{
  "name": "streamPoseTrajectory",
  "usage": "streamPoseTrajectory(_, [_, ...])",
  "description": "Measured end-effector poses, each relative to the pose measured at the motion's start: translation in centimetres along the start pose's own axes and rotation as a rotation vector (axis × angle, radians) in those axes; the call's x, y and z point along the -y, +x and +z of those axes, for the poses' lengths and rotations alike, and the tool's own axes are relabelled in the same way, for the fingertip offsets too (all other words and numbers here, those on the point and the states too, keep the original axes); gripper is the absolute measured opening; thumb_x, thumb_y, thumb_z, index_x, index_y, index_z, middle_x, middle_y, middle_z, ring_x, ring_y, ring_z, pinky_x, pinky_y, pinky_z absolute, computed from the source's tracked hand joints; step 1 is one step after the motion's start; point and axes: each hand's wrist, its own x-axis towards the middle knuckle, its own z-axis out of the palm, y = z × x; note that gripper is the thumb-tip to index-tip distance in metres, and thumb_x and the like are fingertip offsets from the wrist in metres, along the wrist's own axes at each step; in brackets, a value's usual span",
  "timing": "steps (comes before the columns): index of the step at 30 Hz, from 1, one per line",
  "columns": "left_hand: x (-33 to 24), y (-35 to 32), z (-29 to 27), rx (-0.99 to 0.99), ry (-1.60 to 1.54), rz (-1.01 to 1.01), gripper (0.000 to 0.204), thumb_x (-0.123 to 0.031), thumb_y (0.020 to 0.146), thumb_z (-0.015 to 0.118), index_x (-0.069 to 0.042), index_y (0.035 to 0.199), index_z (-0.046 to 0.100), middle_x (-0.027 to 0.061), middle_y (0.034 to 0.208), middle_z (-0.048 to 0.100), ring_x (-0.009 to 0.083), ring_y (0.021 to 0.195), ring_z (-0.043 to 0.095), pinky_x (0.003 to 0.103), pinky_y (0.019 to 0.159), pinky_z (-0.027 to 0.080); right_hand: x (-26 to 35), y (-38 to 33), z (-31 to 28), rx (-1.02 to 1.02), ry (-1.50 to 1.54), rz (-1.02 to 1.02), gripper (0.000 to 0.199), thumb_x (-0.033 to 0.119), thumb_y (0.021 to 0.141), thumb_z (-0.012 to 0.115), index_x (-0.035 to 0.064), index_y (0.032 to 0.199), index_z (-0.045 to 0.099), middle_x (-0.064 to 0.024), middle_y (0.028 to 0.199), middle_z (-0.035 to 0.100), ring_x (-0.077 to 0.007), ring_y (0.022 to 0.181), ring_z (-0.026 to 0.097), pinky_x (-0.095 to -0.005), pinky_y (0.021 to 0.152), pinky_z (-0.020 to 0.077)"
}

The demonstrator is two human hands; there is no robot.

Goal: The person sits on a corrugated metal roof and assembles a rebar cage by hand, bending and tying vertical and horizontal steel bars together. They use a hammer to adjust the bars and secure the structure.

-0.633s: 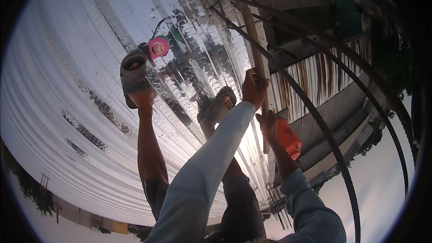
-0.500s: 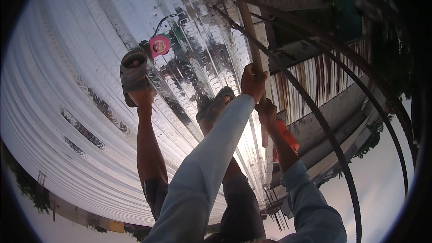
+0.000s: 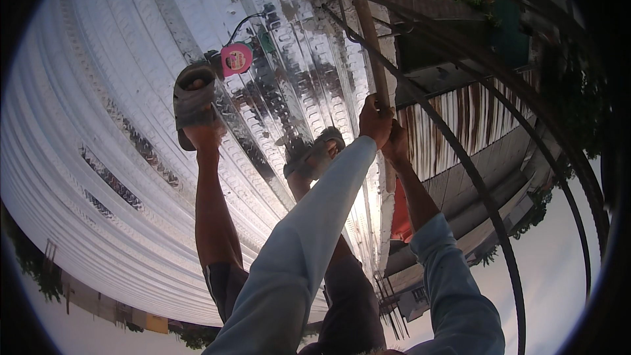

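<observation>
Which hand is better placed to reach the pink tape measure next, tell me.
Probably the left hand: it is nearer the pink tape measure, although it grips the pole; the right hand sits farther right.

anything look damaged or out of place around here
Yes: the corrugated sheet at right has brown, rust-like streaks, unlike the shiny ribbed metal roofing underfoot. A pink tape measure also lies loose on that roofing near the left sandal, a spot easily stepped on.

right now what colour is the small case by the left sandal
The small case is pink, clearest in the head view.
</observation>
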Motion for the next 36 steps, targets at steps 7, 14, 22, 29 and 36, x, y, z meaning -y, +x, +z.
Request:
streamPoseTrajectory(7, [0.3, 0.3, 1.0, -0.008, 0.078, 0.050, 0.044, -0.015, 0.086, 0.068, 0.004, 0.123, 0.053, 0.0148, 0.102, 0.066, 0.0230, 0.088, 0.066, 0.034, 0.075, 0.052, -1.9, 0.0, -0.5, -0.098, -0.018, -0.143, 0.030, 0.027, 0.090, 0.063, -0.0028, 0.094, 0.060, -0.0236, 0.073, 0.067, -0.0364, 0.071, 0.072, -0.0428, 0.057, 0.0522])
streamPoseTrajectory(14, [1.1, 1.0, 1.1, 0.039, 0.016, 0.038, 0.036, -0.011, 0.086, 0.067, 0.004, 0.116, 0.054, 0.0125, 0.094, 0.064, 0.0211, 0.084, 0.062, 0.035, 0.074, 0.050, -0.4, 0.0, -1.2, -0.075, -0.091, -0.163, 0.029, 0.026, 0.088, 0.066, -0.0022, 0.089, 0.058, -0.0212, 0.067, 0.064, -0.0343, 0.068, 0.071, -0.0406, 0.057, 0.0521])
streamPoseTrajectory(22, [-3.6, -0.9, 0.7, -0.042, 0.290, -0.080, 0.037, -0.007, 0.078, 0.061, 0.003, 0.112, 0.052, 0.0275, 0.101, 0.066, 0.0433, 0.098, 0.065, 0.049, 0.085, 0.050, -0.6, -0.2, -0.9, -0.092, -0.028, -0.207, 0.031, 0.028, 0.087, 0.068, -0.0013, 0.090, 0.057, -0.0239, 0.070, 0.065, -0.0402, 0.070, 0.070, -0.0439, 0.058, 0.0528])
streamPoseTrajectory(29, [-0.7, 0.5, 0.8, -0.015, 0.128, 0.093, 0.033, -0.008, 0.078, 0.067, 0.005, 0.106, 0.056, 0.0204, 0.098, 0.066, 0.0337, 0.094, 0.065, 0.042, 0.082, 0.050, -2.1, 0.6, -0.7, -0.117, -0.027, -0.225, 0.033, 0.028, 0.086, 0.070, -0.0023, 0.089, 0.057, -0.0252, 0.070, 0.065, -0.0423, 0.069, 0.069, -0.0458, 0.058, 0.0534])
streamPoseTrajectory(36, [-0.8, 1.2, 1.5, -0.005, 0.152, 0.046, 0.040, -0.010, 0.079, 0.068, 0.006, 0.113, 0.053, 0.0212, 0.099, 0.065, 0.0315, 0.095, 0.065, 0.040, 0.083, 0.051, -1.8, 1.1, -1.6, -0.070, -0.065, -0.255, 0.028, 0.022, 0.086, 0.070, -0.0026, 0.087, 0.058, -0.0265, 0.071, 0.065, -0.0423, 0.071, 0.070, -0.0450, 0.056, 0.0528])
